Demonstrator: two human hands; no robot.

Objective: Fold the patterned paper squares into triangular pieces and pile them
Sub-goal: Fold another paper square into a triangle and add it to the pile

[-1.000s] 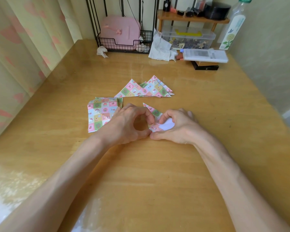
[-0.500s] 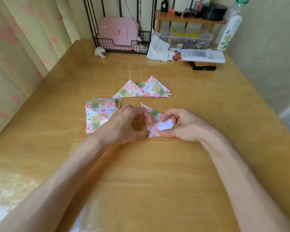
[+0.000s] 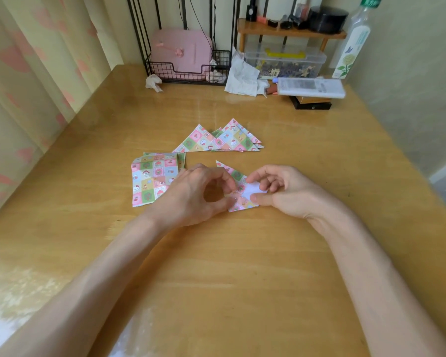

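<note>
Since a second earlier, the right hand (image 3: 286, 191) had drawn back, baring more white underside of the paper (image 3: 238, 176) at the table's (image 3: 242, 266) middle. Fingers of that hand and of the left hand (image 3: 191, 194) pinched the paper; the fold looked unfinished, the pile (image 3: 224, 141) lying nearer the far edge.

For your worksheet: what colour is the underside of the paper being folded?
White; the paper shows it, head view.

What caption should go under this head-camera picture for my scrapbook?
Left hand and right hand fold a patterned paper on the table, near flat squares and finished triangles.
</note>
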